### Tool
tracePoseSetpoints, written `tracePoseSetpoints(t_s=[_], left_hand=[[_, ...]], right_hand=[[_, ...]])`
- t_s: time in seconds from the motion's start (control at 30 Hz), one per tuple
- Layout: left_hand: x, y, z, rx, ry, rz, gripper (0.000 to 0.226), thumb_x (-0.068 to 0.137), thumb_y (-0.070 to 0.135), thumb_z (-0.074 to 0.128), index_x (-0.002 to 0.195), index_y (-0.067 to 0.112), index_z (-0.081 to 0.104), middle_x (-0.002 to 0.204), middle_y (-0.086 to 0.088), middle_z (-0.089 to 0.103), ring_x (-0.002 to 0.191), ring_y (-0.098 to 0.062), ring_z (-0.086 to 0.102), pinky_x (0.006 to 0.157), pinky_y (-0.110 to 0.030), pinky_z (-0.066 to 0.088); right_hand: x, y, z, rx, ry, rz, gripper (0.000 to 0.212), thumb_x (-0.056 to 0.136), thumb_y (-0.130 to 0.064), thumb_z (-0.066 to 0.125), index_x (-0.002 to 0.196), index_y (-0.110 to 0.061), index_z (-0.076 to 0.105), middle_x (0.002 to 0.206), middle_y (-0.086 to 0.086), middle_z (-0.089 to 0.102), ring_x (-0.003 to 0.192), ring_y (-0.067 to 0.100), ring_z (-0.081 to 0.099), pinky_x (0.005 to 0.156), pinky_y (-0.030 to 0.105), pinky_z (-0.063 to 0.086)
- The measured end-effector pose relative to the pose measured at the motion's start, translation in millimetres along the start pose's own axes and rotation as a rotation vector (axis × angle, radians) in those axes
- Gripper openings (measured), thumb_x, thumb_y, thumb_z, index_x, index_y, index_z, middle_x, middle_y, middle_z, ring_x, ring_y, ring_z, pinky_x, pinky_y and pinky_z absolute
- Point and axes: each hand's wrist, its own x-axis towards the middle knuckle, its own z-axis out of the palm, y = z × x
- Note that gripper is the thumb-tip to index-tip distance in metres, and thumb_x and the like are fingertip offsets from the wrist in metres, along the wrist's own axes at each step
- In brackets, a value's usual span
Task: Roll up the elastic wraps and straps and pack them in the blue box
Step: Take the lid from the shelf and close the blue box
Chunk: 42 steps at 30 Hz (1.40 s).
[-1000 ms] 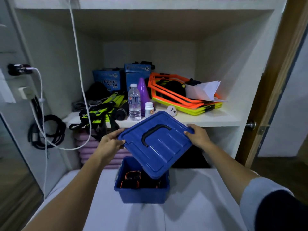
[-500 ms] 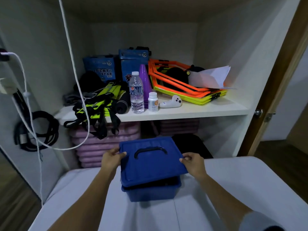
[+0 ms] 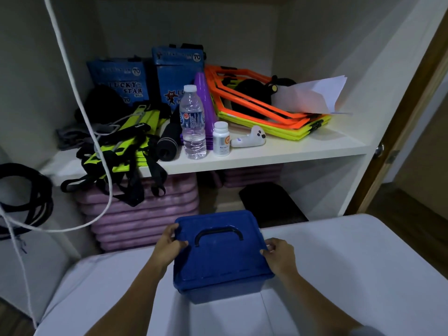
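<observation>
head view: table (image 3: 339, 263), box (image 3: 225, 291) near its far edge, lid (image 3: 218, 260) on top. left hand (image 3: 167, 246) and right hand (image 3: 278, 253) grip the 2 lid sides, fingers curled over the rim. risk: uneven press leaves 1 corner unlatched, or shoves box off the edge.

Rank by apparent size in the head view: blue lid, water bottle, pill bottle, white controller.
1. Blue lid, though nearest the camera.
2. Water bottle.
3. Pill bottle and white controller: too alike to rank.
</observation>
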Motion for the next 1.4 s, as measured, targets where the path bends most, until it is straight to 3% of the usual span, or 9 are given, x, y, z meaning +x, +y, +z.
tracePoseSetpoints(t_s=[0.13, 0.3, 0.47, 0.6, 0.83, 0.93, 1.1, 1.27, 1.4], left_hand=[[9, -8, 0, 0.046, -0.037, -0.026, 0.053, 0.082, -0.006, 0.058, 0.13, 0.013, 0.044, 0.12, -0.009, 0.054, 0.099, -0.024, 0.055, 0.081, -0.033, 0.044], [12, -14, 1, 0.097, -0.056, -0.05, 0.059, 0.082, -0.004, 0.06, 0.134, 0.016, 0.039, 0.119, -0.006, 0.051, 0.104, -0.025, 0.052, 0.09, -0.036, 0.045], [12, -15, 1, 0.257, -0.089, -0.02, 0.067, 0.082, -0.007, 0.054, 0.14, 0.019, 0.033, 0.13, -0.01, 0.05, 0.109, -0.027, 0.053, 0.092, -0.037, 0.047], [10, -17, 3, 0.578, -0.071, 0.107, 0.076, 0.077, -0.01, 0.054, 0.144, 0.015, 0.028, 0.135, -0.014, 0.048, 0.121, -0.032, 0.049, 0.1, -0.038, 0.044], [8, -33, 3, 0.719, -0.014, 0.108, 0.078, 0.079, 0.005, 0.062, 0.145, 0.017, 0.024, 0.143, -0.015, 0.038, 0.128, -0.036, 0.038, 0.111, -0.044, 0.03], [5, -34, 5, 0.61, 0.049, -0.002, 0.074, 0.083, 0.008, 0.06, 0.146, 0.017, 0.021, 0.14, -0.022, 0.034, 0.125, -0.041, 0.04, 0.107, -0.048, 0.035], [-7, -42, 14, 0.476, 0.018, 0.036, 0.057, 0.094, 0.006, 0.043, 0.145, 0.019, 0.021, 0.129, -0.021, 0.052, 0.114, -0.04, 0.053, 0.099, -0.045, 0.04], [-10, -46, 18, 0.443, 0.063, 0.057, 0.055, 0.095, 0.005, 0.041, 0.145, 0.017, 0.023, 0.133, -0.018, 0.051, 0.116, -0.039, 0.051, 0.101, -0.045, 0.039], [-13, -46, 21, 0.462, 0.141, 0.107, 0.054, 0.091, 0.001, 0.046, 0.141, 0.014, 0.031, 0.127, -0.02, 0.055, 0.11, -0.039, 0.053, 0.096, -0.047, 0.043]], right_hand=[[7, 2, 0, -0.001, 0.01, 0.004, 0.032, 0.084, -0.007, 0.066, 0.116, -0.003, 0.063, 0.109, 0.012, 0.066, 0.093, 0.019, 0.06, 0.074, 0.016, 0.041], [11, 4, 1, 0.023, -0.016, -0.013, 0.038, 0.085, -0.006, 0.064, 0.122, -0.014, 0.06, 0.08, 0.002, 0.06, 0.069, 0.012, 0.056, 0.06, 0.013, 0.044], [11, 10, -1, 0.035, -0.023, -0.055, 0.039, 0.085, -0.003, 0.063, 0.122, -0.016, 0.061, 0.076, 0.002, 0.058, 0.064, 0.009, 0.053, 0.052, 0.005, 0.038], [11, 13, -5, 0.065, -0.076, -0.058, 0.04, 0.081, -0.002, 0.066, 0.118, -0.016, 0.063, 0.076, 0.002, 0.058, 0.069, 0.014, 0.057, 0.061, 0.015, 0.047], [15, 19, -2, 0.073, -0.08, -0.066, 0.045, 0.083, -0.016, 0.067, 0.126, -0.023, 0.056, 0.105, 0.009, 0.056, 0.093, 0.02, 0.057, 0.08, 0.026, 0.05], [20, 17, 3, 0.07, -0.073, -0.118, 0.051, 0.092, -0.024, 0.056, 0.141, -0.026, 0.039, 0.122, 0.014, 0.049, 0.108, 0.024, 0.053, 0.091, 0.03, 0.046], [30, 17, 16, 0.084, -0.191, -0.104, 0.059, 0.099, -0.025, 0.04, 0.149, -0.027, 0.009, 0.134, 0.016, 0.042, 0.12, 0.029, 0.047, 0.101, 0.034, 0.039], [33, 16, 22, 0.174, -0.265, -0.043, 0.053, 0.101, -0.018, 0.035, 0.149, -0.021, 0.013, 0.139, 0.017, 0.046, 0.122, 0.031, 0.05, 0.102, 0.035, 0.041], [32, 19, 22, 0.171, -0.138, -0.085, 0.059, 0.096, -0.016, 0.047, 0.148, -0.022, 0.02, 0.137, 0.014, 0.048, 0.122, 0.03, 0.049, 0.102, 0.038, 0.041]])
